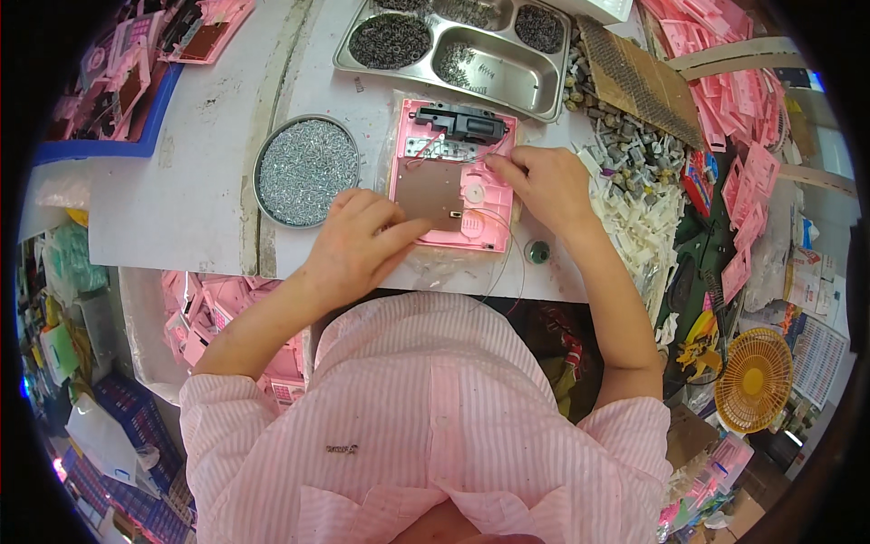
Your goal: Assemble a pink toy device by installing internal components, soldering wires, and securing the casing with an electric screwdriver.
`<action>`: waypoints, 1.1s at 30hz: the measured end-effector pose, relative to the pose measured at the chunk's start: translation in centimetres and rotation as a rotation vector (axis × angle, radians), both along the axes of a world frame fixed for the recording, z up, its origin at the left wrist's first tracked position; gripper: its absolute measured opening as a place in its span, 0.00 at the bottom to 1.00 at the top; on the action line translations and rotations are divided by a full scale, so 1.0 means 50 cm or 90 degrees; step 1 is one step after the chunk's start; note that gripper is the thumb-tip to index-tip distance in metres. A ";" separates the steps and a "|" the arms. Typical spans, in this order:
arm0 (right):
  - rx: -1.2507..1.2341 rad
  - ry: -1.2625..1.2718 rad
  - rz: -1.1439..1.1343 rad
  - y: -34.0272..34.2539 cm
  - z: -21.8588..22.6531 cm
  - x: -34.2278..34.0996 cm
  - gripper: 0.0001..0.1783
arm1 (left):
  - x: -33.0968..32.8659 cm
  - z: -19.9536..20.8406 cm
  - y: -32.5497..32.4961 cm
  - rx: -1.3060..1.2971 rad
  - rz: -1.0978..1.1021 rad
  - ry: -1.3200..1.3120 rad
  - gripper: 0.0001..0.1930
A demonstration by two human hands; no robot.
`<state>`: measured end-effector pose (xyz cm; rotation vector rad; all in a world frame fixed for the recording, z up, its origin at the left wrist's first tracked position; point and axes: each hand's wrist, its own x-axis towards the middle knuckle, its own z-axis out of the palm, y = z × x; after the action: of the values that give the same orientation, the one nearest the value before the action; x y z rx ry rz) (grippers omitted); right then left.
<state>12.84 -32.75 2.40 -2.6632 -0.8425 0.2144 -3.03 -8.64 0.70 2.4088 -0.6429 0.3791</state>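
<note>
A pink plastic case (497, 198) lies open in front of me on a clear plastic bag. It holds a brown circuit board (421, 190), a black block-shaped part (462, 122) along its far side and a small white disc (474, 192). My left hand (358, 240) grips the case's near left corner, its thumb reaching over the board. At the far right edge, my right hand (551, 186) pinches a thin red wire (467, 160); its fingertips partly hide the wire. Other fine wires (506, 222) trail over the near right side.
A round tin of small screws (308, 170) stands left of the case. Beyond it sits a metal compartment tray (497, 62) with springs. White plastic pieces (639, 208) are heaped at right, near a brown ridged sheet (642, 82). A blue-edged bin (154, 113) stands far left.
</note>
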 end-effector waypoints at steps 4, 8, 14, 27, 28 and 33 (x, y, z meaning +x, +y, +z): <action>-0.032 0.053 0.021 0.003 0.005 0.017 0.25 | 0.004 -0.014 0.008 0.009 -0.015 0.003 0.11; 0.020 0.181 -0.028 -0.023 0.057 -0.050 0.35 | 0.003 -0.013 0.004 -0.019 0.000 0.042 0.12; 0.227 0.327 -0.104 -0.075 0.059 -0.190 0.55 | 0.023 0.057 -0.057 -0.039 0.076 0.090 0.13; 0.262 -0.060 0.216 -0.019 -0.001 -0.176 0.22 | -0.002 0.003 -0.053 -0.038 -0.116 -0.082 0.12; 0.235 -0.059 0.207 -0.015 0.000 -0.181 0.22 | -0.007 0.001 -0.037 -0.038 -0.079 -0.075 0.12; 0.153 -0.100 0.196 0.009 0.051 -0.196 0.20 | -0.019 -0.006 0.009 -0.191 0.171 0.063 0.06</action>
<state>3.01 -32.29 4.96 -2.3414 -1.2443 -0.0232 -3.98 -8.20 0.40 2.2092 -0.1990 0.4297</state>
